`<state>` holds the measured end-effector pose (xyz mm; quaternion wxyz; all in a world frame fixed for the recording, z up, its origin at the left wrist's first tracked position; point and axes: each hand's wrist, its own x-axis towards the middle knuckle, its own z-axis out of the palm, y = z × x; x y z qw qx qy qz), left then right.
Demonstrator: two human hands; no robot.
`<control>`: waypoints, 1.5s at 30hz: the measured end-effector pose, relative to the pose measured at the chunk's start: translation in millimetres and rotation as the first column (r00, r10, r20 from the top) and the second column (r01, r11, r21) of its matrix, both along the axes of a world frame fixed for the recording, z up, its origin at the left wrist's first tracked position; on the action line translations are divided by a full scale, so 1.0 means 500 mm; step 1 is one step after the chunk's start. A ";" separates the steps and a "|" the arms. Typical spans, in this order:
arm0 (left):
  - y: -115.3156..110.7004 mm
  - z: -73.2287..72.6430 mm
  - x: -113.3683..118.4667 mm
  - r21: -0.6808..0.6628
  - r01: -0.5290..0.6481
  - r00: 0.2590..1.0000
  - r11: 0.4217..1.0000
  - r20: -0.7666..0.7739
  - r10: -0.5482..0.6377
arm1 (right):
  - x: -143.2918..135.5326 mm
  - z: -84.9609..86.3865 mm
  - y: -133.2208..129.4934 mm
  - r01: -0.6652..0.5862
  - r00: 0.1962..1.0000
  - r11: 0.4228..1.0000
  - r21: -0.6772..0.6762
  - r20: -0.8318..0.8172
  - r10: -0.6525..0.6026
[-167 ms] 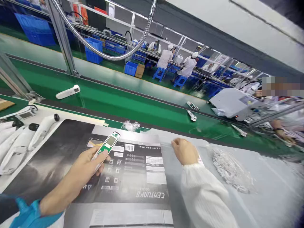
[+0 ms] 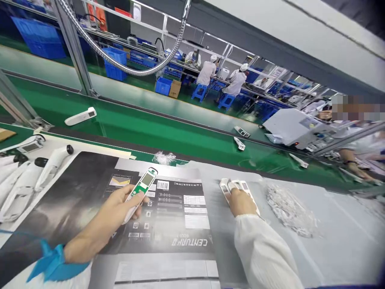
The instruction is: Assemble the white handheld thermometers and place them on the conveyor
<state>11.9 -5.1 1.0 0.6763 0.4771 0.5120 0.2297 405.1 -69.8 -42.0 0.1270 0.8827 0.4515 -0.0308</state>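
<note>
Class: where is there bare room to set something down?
Grey sheet right of the clear plastic bag; black printed sheet between the left hand and white plastic housings. Crowded: those housings, and around the right hand and white plastic shells.

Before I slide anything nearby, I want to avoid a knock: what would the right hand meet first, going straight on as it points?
The white casing parts: the right hand seems to be touching them, though its fingertips are hidden. Past them lies grey sheeting.
</note>
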 end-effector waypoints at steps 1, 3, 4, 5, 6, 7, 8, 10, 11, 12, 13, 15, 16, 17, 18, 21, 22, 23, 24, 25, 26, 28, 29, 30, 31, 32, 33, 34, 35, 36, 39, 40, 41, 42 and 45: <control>-0.003 -0.002 0.005 0.001 0.015 1.000 1.000 0.026 -0.015 | 0.006 -0.004 -0.003 0.033 0.999 0.999 0.003 -0.012 -0.033; -0.009 -0.011 0.012 0.010 0.048 0.996 0.999 0.080 -0.049 | 0.015 -0.005 -0.001 0.070 0.996 0.997 0.022 -0.052 -0.069; -0.011 -0.017 0.013 0.021 0.067 0.992 0.998 0.103 -0.069 | 0.018 0.000 -0.001 0.070 0.995 0.997 0.038 -0.080 -0.066; -0.014 -0.024 0.013 0.039 0.082 0.989 0.996 0.117 -0.086 | 0.020 0.007 -0.002 0.061 0.993 0.997 0.056 -0.108 -0.055; -0.015 -0.030 0.012 0.064 0.089 0.988 0.994 0.119 -0.096 | 0.022 0.017 -0.005 0.052 0.990 0.995 0.083 -0.135 -0.041; -0.017 -0.037 0.010 0.094 0.091 0.989 0.991 0.111 -0.101 | 0.023 0.028 -0.010 0.051 0.987 0.991 0.123 -0.158 -0.032; -0.018 -0.042 0.007 0.128 0.089 0.991 0.988 0.092 -0.101 | 0.022 0.040 -0.016 0.059 0.984 0.984 0.170 -0.176 -0.029; -0.021 -0.047 0.006 0.191 0.078 0.995 0.979 0.045 -0.088 | 0.010 0.061 -0.029 0.087 0.981 0.957 0.275 -0.191 -0.034; -0.022 -0.047 0.008 0.217 0.073 0.996 0.973 0.027 -0.081 | -0.005 0.069 -0.032 0.118 0.969 0.927 0.357 -0.247 -0.029; -0.024 -0.047 0.012 0.246 0.069 0.997 0.967 0.011 -0.074 | -0.027 0.075 -0.034 0.167 0.934 0.879 0.447 -0.357 0.004; -0.027 -0.045 0.019 0.280 0.060 0.998 0.958 -0.004 -0.061 | -0.059 0.078 -0.032 0.238 0.858 0.817 0.526 -0.507 0.077; -0.034 -0.042 0.039 0.368 0.028 1.000 0.930 -0.022 -0.021 | -0.146 0.077 -0.018 0.445 0.535 0.683 0.579 -0.784 0.315; -0.039 -0.041 0.051 0.420 0.006 1.000 0.907 -0.017 0.001 | -0.198 0.075 -0.008 0.523 0.348 0.660 0.540 -0.841 0.413; -0.043 -0.040 0.063 0.474 -0.017 1.000 0.880 -0.006 0.022 | -0.252 0.071 0.003 0.576 0.212 0.663 0.478 -0.870 0.444; -0.047 -0.040 0.074 0.522 -0.038 0.999 0.852 0.006 0.041 | -0.304 0.068 0.014 0.623 0.082 0.673 0.398 -0.889 0.450; -0.058 -0.042 0.090 0.589 -0.075 0.997 0.804 0.020 0.077 | -0.421 0.058 0.033 0.654 -0.285 0.734 0.183 -0.839 0.463; -0.061 -0.042 0.089 0.587 -0.081 0.996 0.806 0.018 0.088 | -0.443 0.054 0.035 0.650 -0.350 0.746 0.143 -0.815 0.461; -0.063 -0.043 0.085 0.577 -0.089 0.995 0.812 0.013 0.100 | -0.455 0.050 0.035 0.651 -0.378 0.749 0.121 -0.804 0.459; -0.065 -0.043 0.080 0.563 -0.098 0.994 0.820 0.011 0.111 | -0.461 0.046 0.035 0.659 -0.376 0.744 0.113 -0.807 0.455; -0.067 -0.045 0.074 0.549 -0.106 0.993 0.829 0.013 0.119 | -0.462 0.041 0.035 0.667 -0.358 0.737 0.114 -0.818 0.450; -0.068 -0.047 0.068 0.536 -0.111 0.993 0.837 0.018 0.119 | -0.462 0.036 0.036 0.674 -0.333 0.729 0.122 -0.830 0.447; -0.070 -0.053 0.057 0.519 -0.122 0.992 0.846 0.040 0.118 | -0.462 0.028 0.038 0.678 -0.297 0.719 0.152 -0.839 0.457; -0.069 -0.056 0.053 0.516 -0.127 0.992 0.847 0.049 0.119 | -0.464 0.025 0.039 0.675 -0.295 0.719 0.163 -0.835 0.465; -0.069 -0.060 0.050 0.517 -0.134 0.991 0.845 0.052 0.125 | -0.467 0.025 0.039 0.670 -0.302 0.723 0.167 -0.828 0.472; -0.068 -0.063 0.047 0.522 -0.141 0.989 0.841 0.048 0.136 | -0.472 0.025 0.040 0.668 -0.314 0.725 0.167 -0.820 0.478; -0.068 -0.066 0.046 0.529 -0.145 0.989 0.836 0.040 0.146 | -0.477 0.027 0.040 0.669 -0.323 0.725 0.164 -0.815 0.482; -0.068 -0.068 0.045 0.541 -0.139 0.989 0.829 0.029 0.147 | -0.481 0.029 0.041 0.672 -0.324 0.723 0.160 -0.815 0.481; -0.070 -0.069 0.046 0.561 -0.124 0.990 0.818 0.014 0.141 | -0.485 0.032 0.042 0.678 -0.315 0.718 0.157 -0.821 0.477; -0.073 -0.070 0.047 0.590 -0.102 0.991 0.801 -0.011 0.135 | -0.487 0.035 0.043 0.684 -0.301 0.713 0.154 -0.831 0.468; -0.076 -0.071 0.049 0.625 -0.068 0.991 0.778 -0.049 0.126 | -0.487 0.038 0.046 0.688 -0.291 0.712 0.143 -0.844 0.451; -0.089 -0.078 0.053 0.701 0.148 0.964 0.698 -0.259 0.056 | -0.486 0.043 0.056 0.720 -0.349 0.694 0.004 -0.862 0.367; -0.092 -0.082 0.053 0.697 0.240 0.937 0.675 -0.349 0.028 | -0.485 0.043 0.060 0.726 -0.397 0.684 -0.073 -0.856 0.331; -0.093 -0.085 0.050 0.678 0.334 0.902 0.655 -0.432 -0.013 | -0.485 0.042 0.064 0.730 -0.445 0.668 -0.145 -0.843 0.303; -0.093 -0.088 0.045 0.651 0.416 0.865 0.635 -0.499 -0.055 | -0.485 0.040 0.067 0.729 -0.488 0.654 -0.202 -0.824 0.289; -0.081 -0.088 0.024 0.592 0.544 0.792 0.595 -0.596 -0.132 | -0.486 0.037 0.069 0.673 -0.587 0.694 -0.255 -0.756 0.291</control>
